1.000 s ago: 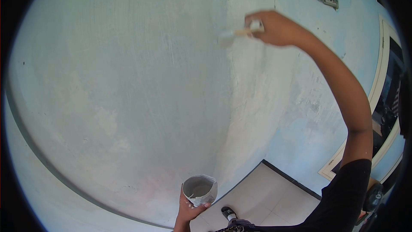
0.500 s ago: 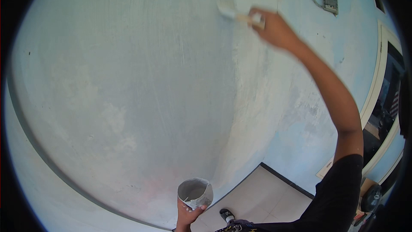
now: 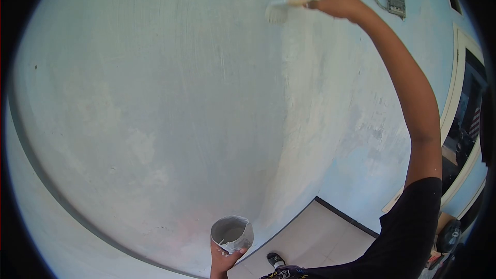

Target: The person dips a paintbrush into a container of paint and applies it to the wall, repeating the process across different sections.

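High on the wall (image 3: 206, 98), my right hand (image 3: 330, 0) grips the wooden handle of a paintbrush (image 3: 279, 10). The bristles hang downward against the wall, near the line where the greyish coat meets a paler strip. Low in the view, my left hand (image 3: 223, 259) is wrapped around a pale container (image 3: 232, 232) with an uneven rim. Grey material shows inside it, and a thin light stick or streak lies at its inner edge. White spots mark the left fingers.
An electrical meter box (image 3: 396, 0) with a cable is fixed at the upper right. Further right stands a framed glass door (image 3: 445, 119). Below lies a tiled floor (image 3: 315, 232) with dark skirting, and my sandalled foot (image 3: 275, 259) shows there. Assorted items (image 3: 447, 236) sit at the lower right.
My right hand has risen, and the brush has turned so its bristles point down instead of up and left. The left hand and container have shifted slightly left.
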Demonstrator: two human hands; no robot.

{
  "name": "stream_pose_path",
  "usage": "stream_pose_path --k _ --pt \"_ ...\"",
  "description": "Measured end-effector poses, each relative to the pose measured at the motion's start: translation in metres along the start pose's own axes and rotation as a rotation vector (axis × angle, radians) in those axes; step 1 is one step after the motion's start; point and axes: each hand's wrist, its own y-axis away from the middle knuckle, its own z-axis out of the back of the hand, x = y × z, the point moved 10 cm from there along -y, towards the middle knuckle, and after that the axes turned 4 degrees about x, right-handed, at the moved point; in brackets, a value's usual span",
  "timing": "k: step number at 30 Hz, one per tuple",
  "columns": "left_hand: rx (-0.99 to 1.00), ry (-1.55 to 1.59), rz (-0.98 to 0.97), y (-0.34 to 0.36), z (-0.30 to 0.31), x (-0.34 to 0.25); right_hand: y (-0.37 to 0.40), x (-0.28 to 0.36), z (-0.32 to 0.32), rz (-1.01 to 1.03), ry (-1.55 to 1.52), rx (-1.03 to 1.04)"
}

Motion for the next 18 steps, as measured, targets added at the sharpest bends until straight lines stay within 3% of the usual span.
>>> stream_pose_path --k 1,3,6,7,9,13,18 --pt "-0.01 0.002 0.003 0.001 0.001 -0.001 -0.01 -0.002 0.012 -0.001 -0.003 -0.002" --pt "-0.017 0.005 0.008 0.001 -0.006 -0.008 -0.014 -0.017 0.069 -0.041 -0.069 -0.402" --pt "-0.046 -0.005 -0.001 0.0 -0.011 -0.024 -0.014 -0.038 0.078 -0.019 -0.183 -0.526" --pt "-0.052 -0.024 -0.019 0.001 -0.01 -0.027 -0.007 -0.042 0.071 -0.075 -0.238 -0.475" --pt "-0.061 -0.054 -0.029 0.003 -0.018 -0.038 -0.017 -0.079 0.026 0.094 -0.077 -0.48" --pt "-0.097 -0.038 -0.052 0.002 -0.03 -0.055 0.083 -0.076 -0.016 -0.061 -0.092 -0.089" --pt "-0.049 -0.096 -0.009 -0.008 -0.016 -0.038 0.189 -0.049 -0.121 -0.009 -0.065 0.727"
